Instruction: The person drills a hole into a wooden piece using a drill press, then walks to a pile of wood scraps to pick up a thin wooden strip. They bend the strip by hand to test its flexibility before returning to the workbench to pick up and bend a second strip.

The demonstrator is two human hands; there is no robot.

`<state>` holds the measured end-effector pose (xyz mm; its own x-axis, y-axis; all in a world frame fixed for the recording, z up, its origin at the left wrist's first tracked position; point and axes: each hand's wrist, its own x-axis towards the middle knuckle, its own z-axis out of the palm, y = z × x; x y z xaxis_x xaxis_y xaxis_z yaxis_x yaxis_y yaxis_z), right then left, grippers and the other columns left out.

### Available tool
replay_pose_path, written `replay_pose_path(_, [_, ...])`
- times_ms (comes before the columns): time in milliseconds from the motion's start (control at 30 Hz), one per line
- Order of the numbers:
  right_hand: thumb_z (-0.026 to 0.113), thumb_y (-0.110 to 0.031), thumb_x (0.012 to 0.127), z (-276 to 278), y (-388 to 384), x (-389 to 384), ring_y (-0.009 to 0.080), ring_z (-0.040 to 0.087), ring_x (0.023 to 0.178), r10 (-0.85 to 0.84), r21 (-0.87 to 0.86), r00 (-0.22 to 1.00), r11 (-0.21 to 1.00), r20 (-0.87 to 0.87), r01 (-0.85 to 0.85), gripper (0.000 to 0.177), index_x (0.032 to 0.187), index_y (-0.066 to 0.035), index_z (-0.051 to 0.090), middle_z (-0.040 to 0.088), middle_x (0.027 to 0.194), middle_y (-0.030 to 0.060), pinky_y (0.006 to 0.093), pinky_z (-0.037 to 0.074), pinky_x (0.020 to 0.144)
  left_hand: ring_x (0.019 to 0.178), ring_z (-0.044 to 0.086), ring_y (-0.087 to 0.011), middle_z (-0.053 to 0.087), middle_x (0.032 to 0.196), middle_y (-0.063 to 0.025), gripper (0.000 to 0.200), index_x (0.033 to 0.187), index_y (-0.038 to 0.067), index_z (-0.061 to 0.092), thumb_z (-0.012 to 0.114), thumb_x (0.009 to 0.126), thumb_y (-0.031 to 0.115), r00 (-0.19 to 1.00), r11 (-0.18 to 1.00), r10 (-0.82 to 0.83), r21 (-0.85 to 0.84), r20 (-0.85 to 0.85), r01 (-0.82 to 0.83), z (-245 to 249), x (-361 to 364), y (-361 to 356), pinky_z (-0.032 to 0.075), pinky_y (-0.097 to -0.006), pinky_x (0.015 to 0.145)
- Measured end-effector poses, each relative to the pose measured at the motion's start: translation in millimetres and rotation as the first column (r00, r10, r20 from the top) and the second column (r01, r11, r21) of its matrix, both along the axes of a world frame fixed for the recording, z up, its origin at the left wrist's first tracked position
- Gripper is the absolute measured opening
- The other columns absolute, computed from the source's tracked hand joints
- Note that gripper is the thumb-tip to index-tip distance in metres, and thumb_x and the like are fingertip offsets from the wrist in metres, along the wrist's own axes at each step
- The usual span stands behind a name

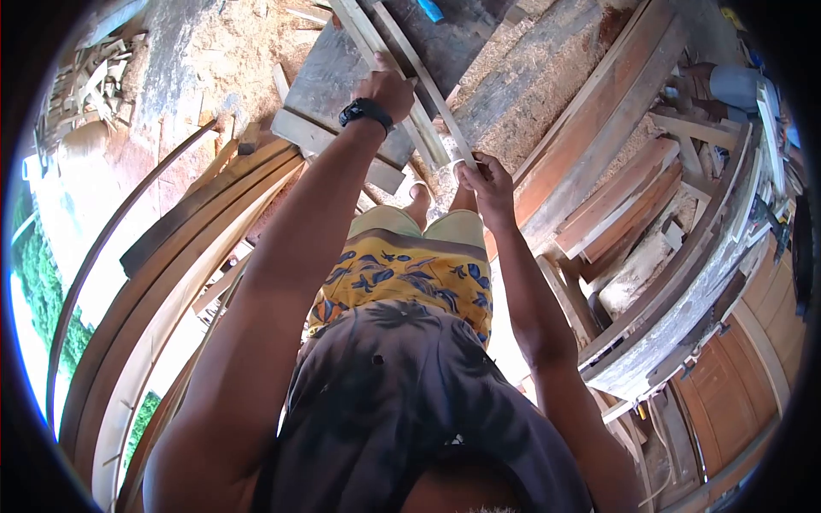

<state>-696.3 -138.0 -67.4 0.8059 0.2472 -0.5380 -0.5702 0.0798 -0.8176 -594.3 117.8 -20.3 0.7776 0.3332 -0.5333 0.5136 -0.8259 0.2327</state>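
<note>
Two long pale wooden strips run side by side over a grey board (pixel 321 81) in front of my legs. My left hand (pixel 385 90), with a black watch at the wrist, is closed over the wider wooden strip (pixel 425 137), one finger stretched along it. At the near end, my right hand (pixel 487 182) pinches the narrower wooden strip (pixel 439 101) between thumb and fingers. Beside those fingertips is a small white piece (pixel 458 169), too small to name. The undersides of both strips are hidden.
Long curved planks (pixel 184 227) lean at the left. Stacked reddish boards (pixel 620 201) and a curved whitish bench edge (pixel 658 355) lie at the right. Sawdust (pixel 248 38) covers the ground. A blue object (pixel 430 9) lies at the top; another person (pixel 727 85) is at the far right.
</note>
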Motion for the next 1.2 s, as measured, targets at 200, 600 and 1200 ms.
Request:
replay_pose_path(200, [0.064,-0.008,0.096,2.8,7.2,2.5,0.0084,0.061,0.076,0.02,-0.026,0.999,0.999,-0.049,-0.021,0.029,0.122,0.003,0.058,0.068,0.093,0.0065,0.0231,0.05,0.07,0.112,0.061,-0.0473,0.062,0.121,-0.0314,0.084,0.152,-0.01,0.016,0.047,0.098,0.046,0.999,1.0,0.009,0.01,0.04,-0.009,3.7,0.8,-6.0,0.047,-0.0519,0.098])
replay_pose_path(600, [0.054,-0.003,0.096,32.3,7.6,6.2,0.012,0.06,0.074,0.092,0.177,0.984,0.982,-0.151,-0.065,0.024,0.118,0.005,0.057,0.065,0.091,0.0101,0.0251,0.047,0.065,0.093,0.066,-0.0488,0.066,0.101,-0.0338,0.074,0.155,0.002,0.02,0.051,0.095,0.032,0.951,0.966,0.218,-0.189,0.218,-0.178,-2.1,-35.4,12.6,0.051,-0.0551,0.083])
replay_pose_path(1200, [0.052,-0.001,0.092,101.6,71.5,15.0,0.0173,0.062,0.07,0.165,0.225,0.956,0.968,-0.242,-0.11,0.025,0.116,0.004,0.057,0.067,0.096,0.0133,0.0287,0.05,0.064,0.066,0.059,-0.016,0.06,0.075,-0.0013,0.037,0.122,0.005,0.065,0.046,0.096,0.023,0.455,-0.009,0.876,-0.949,-0.159,-0.315,-4.3,-94.8,29.9,0.051,-0.0332,0.06])
